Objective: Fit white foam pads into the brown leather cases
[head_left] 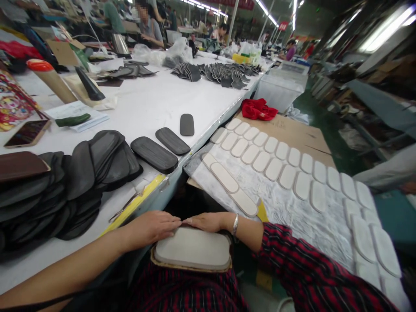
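A pale, rounded oblong pad (193,248) lies across my lap on a slightly larger brown-edged board (191,267). My left hand (159,226) rests at the pad's far left edge, its fingers stretched out flat. From the other side comes my right hand (205,222), palm down along the far edge, fingers extended and almost meeting the left fingertips. Both thumbs are hard to make out. Dark oblong pads (154,154) lie near the table's edge, beside a big heap of similar dark pieces (97,164) on the left.
Rows of pale pads (279,169) cover a sheet-topped board at my right, with a red cloth (259,109) behind. On the white table (146,104) are a phone (27,133), a cucumber (73,120) and stacked dark pieces (224,73). Other people work farther back.
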`<state>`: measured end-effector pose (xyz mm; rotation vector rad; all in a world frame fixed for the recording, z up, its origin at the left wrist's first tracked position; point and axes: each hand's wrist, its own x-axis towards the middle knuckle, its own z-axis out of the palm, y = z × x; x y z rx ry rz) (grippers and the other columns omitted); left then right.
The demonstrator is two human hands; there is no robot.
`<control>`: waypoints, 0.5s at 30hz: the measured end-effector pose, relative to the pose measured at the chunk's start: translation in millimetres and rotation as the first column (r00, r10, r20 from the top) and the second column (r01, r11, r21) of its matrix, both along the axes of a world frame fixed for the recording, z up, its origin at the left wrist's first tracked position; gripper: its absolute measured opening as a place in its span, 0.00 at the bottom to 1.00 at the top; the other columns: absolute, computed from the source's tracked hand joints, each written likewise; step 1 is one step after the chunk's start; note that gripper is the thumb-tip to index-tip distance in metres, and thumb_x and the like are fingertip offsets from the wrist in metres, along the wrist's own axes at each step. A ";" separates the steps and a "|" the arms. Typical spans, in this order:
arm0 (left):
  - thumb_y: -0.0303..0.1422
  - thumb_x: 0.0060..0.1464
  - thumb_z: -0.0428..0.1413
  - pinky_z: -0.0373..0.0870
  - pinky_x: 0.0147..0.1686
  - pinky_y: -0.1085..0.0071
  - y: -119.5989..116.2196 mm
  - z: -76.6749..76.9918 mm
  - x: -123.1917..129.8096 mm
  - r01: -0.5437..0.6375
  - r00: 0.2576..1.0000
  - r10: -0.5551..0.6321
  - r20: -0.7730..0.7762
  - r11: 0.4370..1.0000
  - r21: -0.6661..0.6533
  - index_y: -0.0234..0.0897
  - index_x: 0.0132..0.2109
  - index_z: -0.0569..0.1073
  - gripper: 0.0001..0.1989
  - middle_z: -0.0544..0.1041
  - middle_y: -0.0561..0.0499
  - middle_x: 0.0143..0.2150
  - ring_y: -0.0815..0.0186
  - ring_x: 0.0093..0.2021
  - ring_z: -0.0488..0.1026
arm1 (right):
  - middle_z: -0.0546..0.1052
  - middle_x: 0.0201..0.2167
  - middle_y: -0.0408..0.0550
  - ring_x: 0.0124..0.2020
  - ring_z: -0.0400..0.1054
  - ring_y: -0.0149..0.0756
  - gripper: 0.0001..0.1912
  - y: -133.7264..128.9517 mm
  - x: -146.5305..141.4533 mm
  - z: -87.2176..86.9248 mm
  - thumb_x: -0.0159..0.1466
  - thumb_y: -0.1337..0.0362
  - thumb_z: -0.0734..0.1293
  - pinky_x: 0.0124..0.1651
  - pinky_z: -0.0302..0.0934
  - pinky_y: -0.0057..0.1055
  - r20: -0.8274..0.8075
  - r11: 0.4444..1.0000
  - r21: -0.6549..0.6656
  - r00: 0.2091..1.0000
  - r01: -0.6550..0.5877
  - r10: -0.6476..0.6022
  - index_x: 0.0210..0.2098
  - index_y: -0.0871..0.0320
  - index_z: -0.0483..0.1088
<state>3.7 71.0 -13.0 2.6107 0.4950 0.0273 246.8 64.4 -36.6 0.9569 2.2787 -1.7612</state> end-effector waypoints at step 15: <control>0.39 0.60 0.45 0.60 0.51 0.64 -15.0 6.3 -7.3 -0.035 0.998 0.046 -0.054 0.982 0.185 0.44 0.59 0.62 0.21 0.70 0.49 0.56 0.59 0.55 0.65 | 0.69 0.52 0.44 0.51 0.65 0.34 0.20 -8.8 16.5 13.8 0.68 0.56 0.53 0.53 0.58 0.30 -0.041 0.997 0.081 0.999 0.004 0.000 0.56 0.53 0.63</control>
